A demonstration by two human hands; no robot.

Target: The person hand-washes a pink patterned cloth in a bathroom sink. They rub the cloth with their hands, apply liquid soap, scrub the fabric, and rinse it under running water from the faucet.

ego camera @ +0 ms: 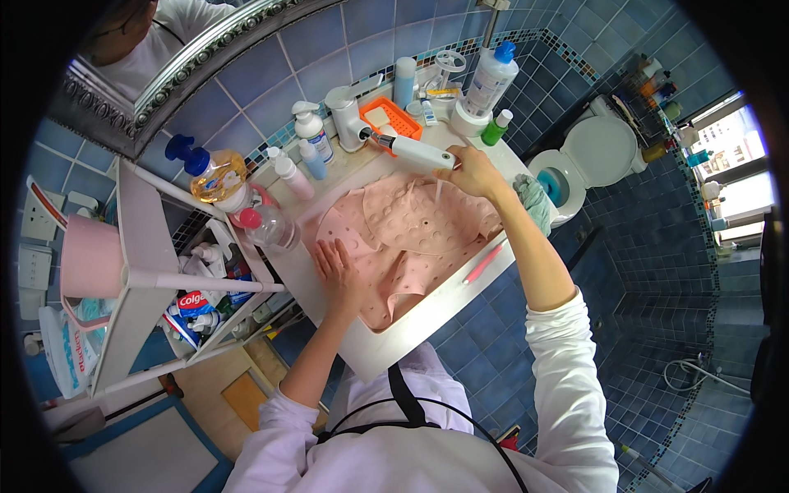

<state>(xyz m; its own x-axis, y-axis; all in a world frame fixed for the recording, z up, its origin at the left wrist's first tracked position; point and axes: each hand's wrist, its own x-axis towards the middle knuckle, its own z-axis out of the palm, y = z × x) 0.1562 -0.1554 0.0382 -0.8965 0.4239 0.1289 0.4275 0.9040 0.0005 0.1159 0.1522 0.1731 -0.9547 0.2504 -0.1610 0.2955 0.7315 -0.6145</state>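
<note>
A pink rubber mat [407, 222] with round suction cups and small holes lies crumpled in the white sink [363, 354], covering most of the basin. My right hand [471, 172] grips the end of the white pull-out faucet spout [422, 153] above the basin's far right part. A thin stream of water [438, 192] falls from it onto the mat. On the basin's left side, my left hand [338, 271] lies flat with its fingers slightly spread, touching the mat's edge. A slender pink-handled tool [484, 265] rests on the front rim.
Behind the basin stand an orange soap dish [404, 123], a pump bottle [313, 132] and a large blue-capped bottle [492, 80]. A clear bottle with a pink cap [271, 227] is at the left. A green cloth [533, 200] hangs at the right corner, near the toilet [570, 160].
</note>
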